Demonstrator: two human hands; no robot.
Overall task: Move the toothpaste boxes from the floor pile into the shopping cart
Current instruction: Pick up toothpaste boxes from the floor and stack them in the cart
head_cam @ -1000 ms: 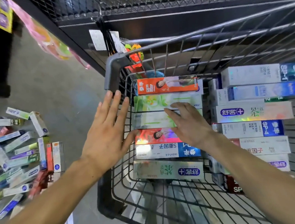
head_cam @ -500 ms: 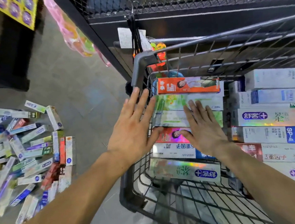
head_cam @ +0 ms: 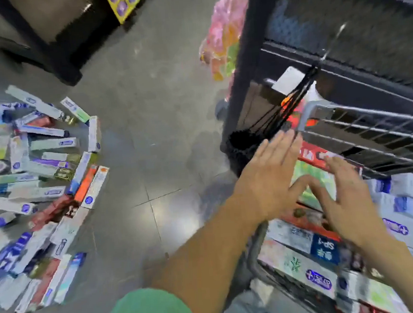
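Your left hand (head_cam: 268, 176) and right hand (head_cam: 344, 199) hover flat over the shopping cart (head_cam: 320, 112), fingers straight and spread, holding nothing. Toothpaste boxes (head_cam: 305, 259) lie stacked in rows inside it. Farther left, the floor pile (head_cam: 37, 189) sprawls on grey tiles. Frame is motion-blurred.

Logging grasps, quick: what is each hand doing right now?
Left hand: open, fingers straight, holding nothing, over the shopping cart edge.
Right hand: open, fingers spread, holding nothing, above the toothpaste boxes in the cart.
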